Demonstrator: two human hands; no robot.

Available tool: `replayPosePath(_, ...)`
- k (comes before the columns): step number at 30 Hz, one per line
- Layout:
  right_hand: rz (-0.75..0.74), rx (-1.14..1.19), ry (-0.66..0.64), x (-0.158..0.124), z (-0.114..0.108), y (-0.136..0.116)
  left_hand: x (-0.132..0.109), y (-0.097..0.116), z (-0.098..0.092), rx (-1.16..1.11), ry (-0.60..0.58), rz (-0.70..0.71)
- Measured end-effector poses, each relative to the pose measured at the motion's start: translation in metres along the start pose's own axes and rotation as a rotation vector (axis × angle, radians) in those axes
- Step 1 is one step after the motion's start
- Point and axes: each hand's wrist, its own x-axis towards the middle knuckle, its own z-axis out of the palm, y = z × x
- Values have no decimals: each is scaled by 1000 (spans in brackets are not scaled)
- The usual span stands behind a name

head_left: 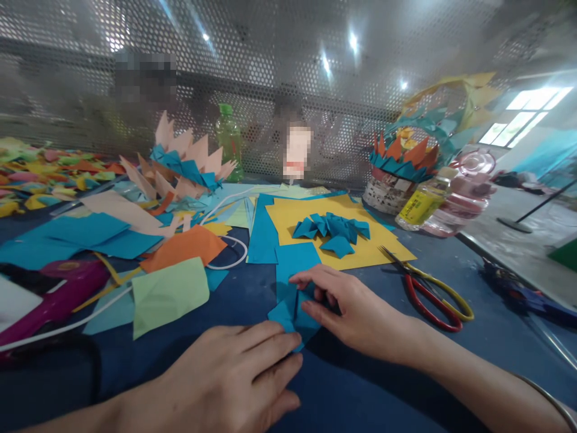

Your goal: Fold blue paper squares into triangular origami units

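A small piece of folded blue paper (pixel 282 314) lies on the dark blue table in front of me, with a dark slit along its fold. My left hand (pixel 252 367) rests flat on its near left part, fingers stretched out. At its right side is my right hand (pixel 345 300), index finger and thumb apart near the fold, the other fingers curled and partly hidden. Just beyond lies a plain blue sheet (pixel 297 255). Several folded blue paper pieces (pixel 333 230) sit in a cluster on the yellow sheets (pixel 288 213).
Red-and-yellow-handled scissors (pixel 433 297) lie right, beyond them dark-blue-handled pliers (pixel 518 288). A purple glue gun (pixel 58 294) with a white cord is at left, near a green paper (pixel 171 294). Behind stand a pink paper crown-like piece (pixel 180 162), a green bottle (pixel 229 141) and a pink bottle (pixel 469 195).
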Motion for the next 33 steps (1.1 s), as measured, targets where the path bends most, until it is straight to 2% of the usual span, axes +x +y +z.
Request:
replayPosePath(4,32,71,48,1,0,2,1,-2,2,4,14,8)
replayPosePath(9,24,129,11,1,0,2,3,-2,-3,8,28,30)
replayPosePath(17,103,137,-8,2,-4,-2,5,-3,-7,85,83,14)
replayPosePath(24,6,128,-51,1,-2,2,8,-15,-10,159,54,-18)
replayPosePath(29,-151,68,-96,-1,-2,5,12,-14,-14,129,46,-52)
replayPosePath(33,-178,37,-108,1,-7,4,13,-12,-16,124,27,-59)
